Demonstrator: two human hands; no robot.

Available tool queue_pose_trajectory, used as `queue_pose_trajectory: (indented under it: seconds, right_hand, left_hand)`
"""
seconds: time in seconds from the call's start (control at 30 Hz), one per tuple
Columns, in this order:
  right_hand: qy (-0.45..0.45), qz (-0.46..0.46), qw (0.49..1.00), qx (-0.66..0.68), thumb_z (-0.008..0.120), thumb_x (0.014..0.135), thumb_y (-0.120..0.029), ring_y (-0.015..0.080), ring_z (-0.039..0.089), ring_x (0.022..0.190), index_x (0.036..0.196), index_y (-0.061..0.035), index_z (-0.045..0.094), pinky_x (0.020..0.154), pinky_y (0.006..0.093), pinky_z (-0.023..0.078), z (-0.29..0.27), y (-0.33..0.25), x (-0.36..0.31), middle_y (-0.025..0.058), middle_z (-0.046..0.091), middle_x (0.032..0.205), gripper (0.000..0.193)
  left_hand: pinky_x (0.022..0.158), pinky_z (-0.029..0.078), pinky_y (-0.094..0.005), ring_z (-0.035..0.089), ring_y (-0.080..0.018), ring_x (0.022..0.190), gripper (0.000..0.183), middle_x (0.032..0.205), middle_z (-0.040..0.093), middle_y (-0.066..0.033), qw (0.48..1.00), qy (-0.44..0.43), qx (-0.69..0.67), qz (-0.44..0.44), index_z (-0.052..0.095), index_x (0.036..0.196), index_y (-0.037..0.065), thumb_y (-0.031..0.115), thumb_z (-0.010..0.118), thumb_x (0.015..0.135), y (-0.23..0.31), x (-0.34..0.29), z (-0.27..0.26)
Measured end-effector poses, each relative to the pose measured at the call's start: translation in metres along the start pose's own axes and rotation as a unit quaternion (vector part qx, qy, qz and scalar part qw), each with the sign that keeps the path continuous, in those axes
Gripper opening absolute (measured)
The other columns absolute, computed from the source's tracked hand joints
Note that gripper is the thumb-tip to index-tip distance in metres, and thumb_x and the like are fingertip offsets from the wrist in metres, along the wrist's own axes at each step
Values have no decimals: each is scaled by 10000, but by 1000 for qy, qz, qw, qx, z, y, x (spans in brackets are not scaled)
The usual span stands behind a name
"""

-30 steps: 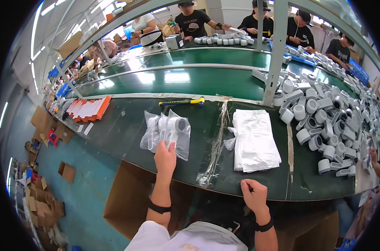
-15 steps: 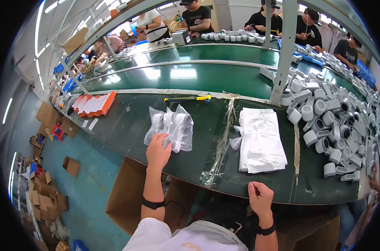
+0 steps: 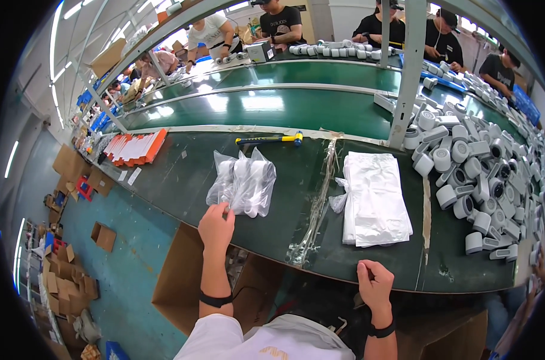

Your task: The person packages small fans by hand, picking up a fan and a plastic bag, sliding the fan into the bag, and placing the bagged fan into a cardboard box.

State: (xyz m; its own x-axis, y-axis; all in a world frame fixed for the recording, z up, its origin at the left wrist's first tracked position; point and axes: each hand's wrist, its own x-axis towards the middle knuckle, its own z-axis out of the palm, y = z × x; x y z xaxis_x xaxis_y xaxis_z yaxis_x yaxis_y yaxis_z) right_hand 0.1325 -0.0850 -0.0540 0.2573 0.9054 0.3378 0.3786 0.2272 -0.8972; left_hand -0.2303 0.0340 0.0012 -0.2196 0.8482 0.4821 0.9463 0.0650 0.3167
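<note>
A clear plastic bag [image 3: 243,183] lies on the dark green worktable, with a few white rounded devices inside. My left hand [image 3: 216,229] is at the bag's near left corner, its fingertips bent together on the plastic edge. Over the table's front edge, my right hand [image 3: 375,283] is loosely curled, and nothing shows in it. Just beyond that hand is a stack of flat white plastic bags [image 3: 377,201], with a crumpled clear end [image 3: 338,201] sticking out at its left side.
A yellow and black hammer [image 3: 269,140] lies at the table's far edge. Orange boxes [image 3: 137,149] sit at the left; a large heap of white devices [image 3: 464,156] fills the right. A white metal post [image 3: 404,84] rises beside the heap. Below is an open carton [image 3: 179,282]. Several people work beyond the green conveyor [image 3: 236,108].
My left hand has drawn back toward me from on top of the bagged devices to the bag's near edge, its fingers now more bent. My right hand stays nearly still.
</note>
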Motion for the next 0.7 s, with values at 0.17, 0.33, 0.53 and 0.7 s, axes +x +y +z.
queue_pose_trajectory:
  seconds: [0.17,0.33,0.53,0.7]
  right_hand:
    - [-6,-23,1000,-10,690,900,-69,67,517,573,899,21,695,526,234,417,1,-3,0,38,626,688,90]
    - [18,7,1000,14,697,884,-54,96,551,565,893,10,698,530,245,442,-8,0,-2,66,632,687,64]
    - [125,-8,989,-74,688,880,-75,94,595,646,931,-6,709,582,245,473,-74,-25,16,78,681,783,88]
    - [298,-2,879,-373,641,842,-38,215,636,829,1066,-24,662,691,308,506,-198,12,41,96,682,1020,226]
  left_hand:
    - [662,483,-344,590,-223,690,242,861,666,-42,998,-6,-56,-39,705,1010,68,179,752,800,5,-19,-16]
    - [589,431,-288,520,-157,620,227,799,612,-45,979,75,-130,138,684,961,39,70,780,758,47,-22,5]
    - [557,416,-251,522,-121,603,194,784,605,-62,915,-121,-372,99,669,944,5,20,765,776,81,-70,30]
    - [634,459,-250,562,-110,682,95,779,618,-49,910,-143,-370,115,666,919,-11,35,709,848,86,-79,59]
